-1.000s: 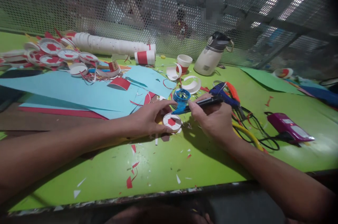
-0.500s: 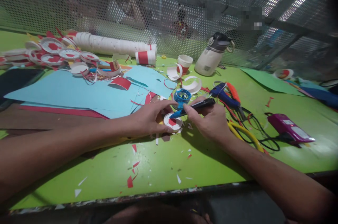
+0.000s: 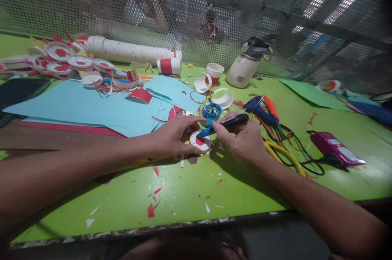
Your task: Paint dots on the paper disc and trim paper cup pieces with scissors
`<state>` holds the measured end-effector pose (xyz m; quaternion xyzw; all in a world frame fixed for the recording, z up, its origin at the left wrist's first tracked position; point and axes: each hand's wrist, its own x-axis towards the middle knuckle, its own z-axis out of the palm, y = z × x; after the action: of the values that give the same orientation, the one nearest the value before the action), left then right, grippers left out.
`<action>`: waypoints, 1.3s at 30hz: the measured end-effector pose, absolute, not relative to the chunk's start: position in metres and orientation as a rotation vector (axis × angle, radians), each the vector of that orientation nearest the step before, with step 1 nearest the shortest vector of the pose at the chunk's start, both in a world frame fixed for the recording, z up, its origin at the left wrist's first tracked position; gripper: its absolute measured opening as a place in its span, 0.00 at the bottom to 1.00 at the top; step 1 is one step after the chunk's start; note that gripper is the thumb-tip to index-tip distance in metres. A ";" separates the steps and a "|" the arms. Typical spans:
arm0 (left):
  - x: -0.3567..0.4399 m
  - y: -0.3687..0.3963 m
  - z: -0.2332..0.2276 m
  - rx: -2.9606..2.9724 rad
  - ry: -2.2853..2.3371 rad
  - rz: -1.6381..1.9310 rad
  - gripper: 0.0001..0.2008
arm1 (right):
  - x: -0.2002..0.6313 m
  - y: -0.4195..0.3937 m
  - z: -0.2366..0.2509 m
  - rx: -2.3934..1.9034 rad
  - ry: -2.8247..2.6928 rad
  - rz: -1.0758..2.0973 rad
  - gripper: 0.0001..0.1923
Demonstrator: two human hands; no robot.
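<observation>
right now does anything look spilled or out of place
Yes: red and white paper scraps litter the green tabletop, and one red-and-white paper cup lies on its side while another stands upright.

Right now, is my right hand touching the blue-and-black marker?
Touching. The head view shows the right hand gripping the blue-and-black marker, its thumb laid against the barrel.
</observation>
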<state>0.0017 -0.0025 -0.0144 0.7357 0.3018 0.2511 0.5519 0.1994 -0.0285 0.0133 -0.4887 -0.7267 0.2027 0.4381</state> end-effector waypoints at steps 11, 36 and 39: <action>0.000 0.001 -0.010 1.992 0.771 0.680 0.33 | 0.196 -0.029 0.019 -1.262 -1.734 0.686 0.09; -0.001 0.000 -0.008 2.232 0.931 0.666 0.33 | 0.200 -0.029 0.029 -1.073 -1.511 0.555 0.03; -0.001 0.001 -0.009 2.341 0.921 0.640 0.38 | 0.200 -0.029 0.030 -1.038 -1.499 0.579 0.05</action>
<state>-0.0012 0.0012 -0.0088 0.8685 0.3416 0.2376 0.2694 0.2001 -0.0292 0.0299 -0.4435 -0.6403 0.2471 0.5765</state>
